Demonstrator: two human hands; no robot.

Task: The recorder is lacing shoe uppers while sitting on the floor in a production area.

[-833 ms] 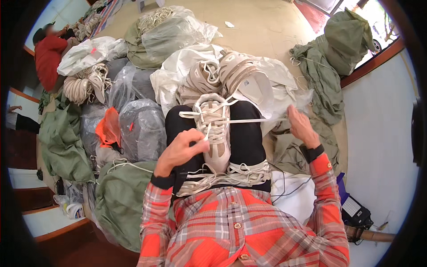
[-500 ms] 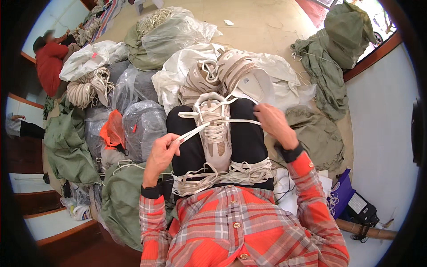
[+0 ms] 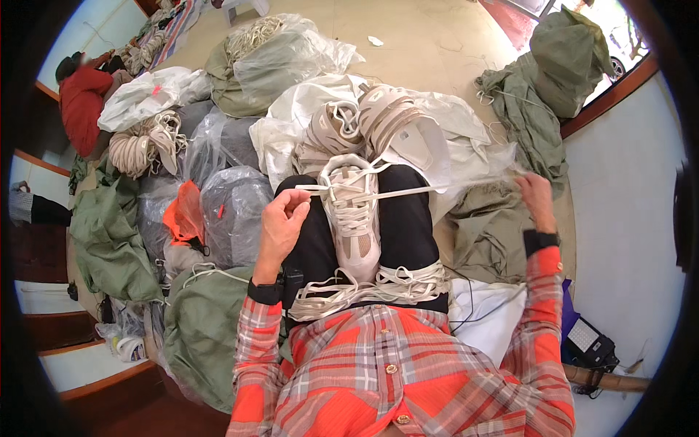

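A beige sneaker [image 3: 357, 251] rests between my black-clad thighs, toe toward me, its white shoelace [image 3: 399, 193] partly threaded through the upper eyelets. Out to the right, my right hand [image 3: 537, 200] is closed on the lace, which stretches taut from the shoe and blurs near the fingers. Left of the shoe's collar, my left hand [image 3: 284, 222] pinches a short white lace end with thumb and forefinger. Across my lap lie bundles of loose laces [image 3: 411, 282]. Just beyond the shoe sit more beige shoe uppers [image 3: 389, 120], stacked on white sacking.
Grey bundles in clear plastic [image 3: 237, 211] and green sacks [image 3: 109, 233] crowd the left side. Another green sack [image 3: 571, 62] stands by the doorway at the far right. A person in red [image 3: 80, 98] sits at the far left. A black-and-white lamp [image 3: 588, 341] lies near the right wall.
My right hand has swung outward to the right, drawing the lace longer through the shoe. My left hand has moved up and slightly right, closer to the shoe's collar.
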